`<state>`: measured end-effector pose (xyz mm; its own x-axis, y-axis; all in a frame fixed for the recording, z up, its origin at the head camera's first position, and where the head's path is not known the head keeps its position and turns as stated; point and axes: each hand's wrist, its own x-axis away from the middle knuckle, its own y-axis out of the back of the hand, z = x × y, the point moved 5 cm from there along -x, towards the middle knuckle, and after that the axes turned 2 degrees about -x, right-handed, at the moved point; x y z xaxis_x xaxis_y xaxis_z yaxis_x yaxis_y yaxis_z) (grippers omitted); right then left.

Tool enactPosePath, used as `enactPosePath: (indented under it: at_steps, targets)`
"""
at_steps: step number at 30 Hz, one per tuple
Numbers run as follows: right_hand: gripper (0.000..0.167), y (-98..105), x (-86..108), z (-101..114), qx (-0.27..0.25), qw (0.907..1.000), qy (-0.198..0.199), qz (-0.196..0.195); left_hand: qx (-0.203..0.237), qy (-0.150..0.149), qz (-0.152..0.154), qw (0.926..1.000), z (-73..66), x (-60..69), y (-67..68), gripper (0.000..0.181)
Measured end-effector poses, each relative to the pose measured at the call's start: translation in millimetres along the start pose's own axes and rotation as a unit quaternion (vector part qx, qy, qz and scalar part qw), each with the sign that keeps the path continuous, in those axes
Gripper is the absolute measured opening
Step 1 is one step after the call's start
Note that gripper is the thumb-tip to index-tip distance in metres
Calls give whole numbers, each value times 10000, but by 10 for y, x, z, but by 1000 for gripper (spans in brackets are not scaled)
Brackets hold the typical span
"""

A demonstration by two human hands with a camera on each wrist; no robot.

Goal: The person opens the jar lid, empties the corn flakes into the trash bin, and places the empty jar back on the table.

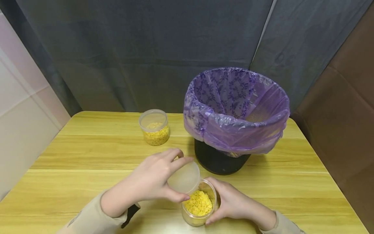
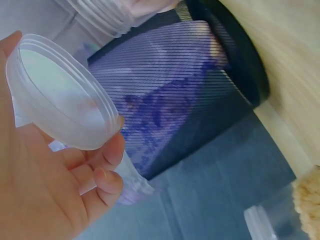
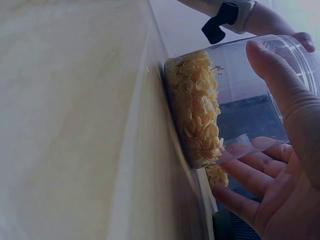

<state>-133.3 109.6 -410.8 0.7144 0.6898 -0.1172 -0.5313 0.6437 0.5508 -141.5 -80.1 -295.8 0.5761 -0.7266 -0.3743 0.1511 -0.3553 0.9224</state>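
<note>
With 12 o'clock at the table's (image 1: pixel 87 156) far edge, the jar (image 1: pixel 194 221) stands upright near 6, between the hands. The right hand (image 1: pixel 230 198) reaches it from 3 o'clock, partly closed round the wall, thumb at about 5 and fingers at about 1. The left hand (image 1: pixel 155 175), at 10 o'clock from the jar, holds the lid (image 1: pixel 184 178) by its rim between thumb and fingers, spread as wide as the lid. The lid sits tilted, off the jar, at 11 o'clock from it. Yellow flakes (image 1: pixel 199 204) lie inside the jar, below its rim. The right wrist view shows a small dark mark (image 3: pixel 218 69) on the wall, too small to read. A second jar (image 1: pixel 156 136), also with flakes, stands at 11 o'clock, well apart. At 1 o'clock is a black bin (image 1: pixel 222 161) with a purple liner (image 1: pixel 233 138) bearing a dark floral pattern.
</note>
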Motion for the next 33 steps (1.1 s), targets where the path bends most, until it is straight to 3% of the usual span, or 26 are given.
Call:
enactPosePath:
  at_steps: [12, 25, 33]
  targets:
    - [90, 0, 1, 4, 159, 9998, -100, -18, -203, 802, -221, 9963, 269, 206, -5, 83]
    - [93, -4, 5, 1, 235, 9997, -95, -40, -367, 1531, 32, 9875, 543, 435, -109, 79]
    - [92, -1, 2, 1, 192, 9997, -141, -38, -305, 1694, 376, 9844, 639, 546, -216, 78]
